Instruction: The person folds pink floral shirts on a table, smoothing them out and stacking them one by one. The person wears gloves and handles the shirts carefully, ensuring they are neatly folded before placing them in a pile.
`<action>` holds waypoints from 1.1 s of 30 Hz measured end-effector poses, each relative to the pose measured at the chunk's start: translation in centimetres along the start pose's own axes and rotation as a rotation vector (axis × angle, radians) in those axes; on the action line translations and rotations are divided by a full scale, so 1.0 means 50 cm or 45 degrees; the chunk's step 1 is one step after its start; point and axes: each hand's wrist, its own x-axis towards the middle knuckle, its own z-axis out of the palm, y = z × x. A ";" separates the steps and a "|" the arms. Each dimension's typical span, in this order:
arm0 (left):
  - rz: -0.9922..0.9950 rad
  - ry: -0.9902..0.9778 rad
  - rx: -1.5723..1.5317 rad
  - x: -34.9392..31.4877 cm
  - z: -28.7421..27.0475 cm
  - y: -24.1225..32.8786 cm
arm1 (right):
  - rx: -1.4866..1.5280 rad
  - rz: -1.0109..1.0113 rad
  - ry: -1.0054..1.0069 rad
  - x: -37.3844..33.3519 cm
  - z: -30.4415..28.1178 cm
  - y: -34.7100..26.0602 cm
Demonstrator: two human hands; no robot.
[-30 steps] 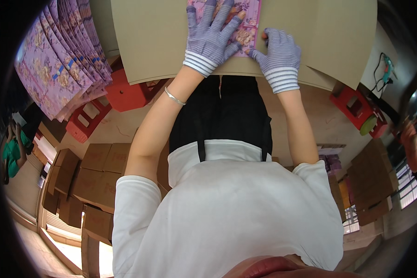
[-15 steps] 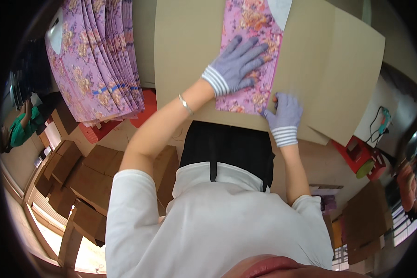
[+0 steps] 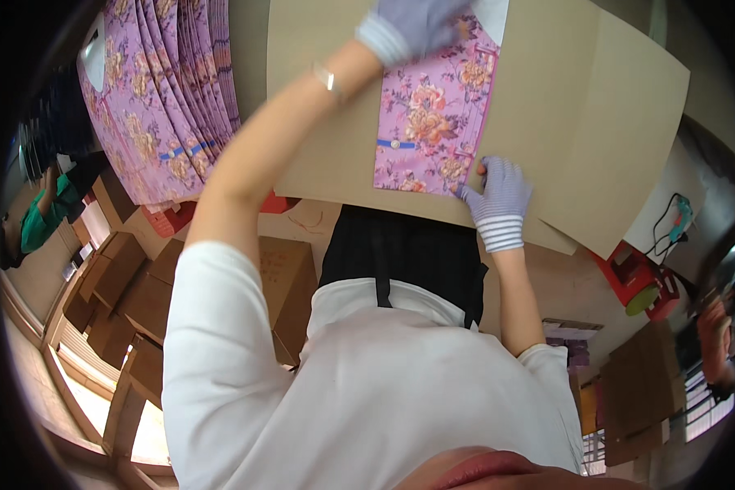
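In front of me a folded purple floral garment [image 3: 433, 114] lies flat on a large tan board [image 3: 327, 155], with pink trim along its right edge and a blue strip near its lower left. A white rounded piece [image 3: 492, 18] shows at its top. My left hand [image 3: 416, 28], in a lilac glove with a striped cuff, is over the garment's upper part. It is blurred and partly cut off by the top edge, its visible fingers stretched out. My right hand [image 3: 502, 196], gloved alike, rests at the garment's lower right corner, thumb touching the edge, thumb and forefinger apart.
A fanned stack of matching folded garments [image 3: 163, 106] lies on the left. Cardboard boxes [image 3: 278, 278] stand on the floor at lower left. A red stool [image 3: 641, 278] and a teal-handled tool with a black cord [image 3: 678, 216] are at right. Another person's green sleeve [image 3: 41, 220] shows far left.
My left hand has slid up and away from me along the garment, uncovering its middle and the blue strip. My right hand has stayed at the lower right corner.
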 end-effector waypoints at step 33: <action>0.167 0.685 0.306 -0.193 0.159 0.111 | 1.329 -0.414 0.457 0.055 -0.336 0.133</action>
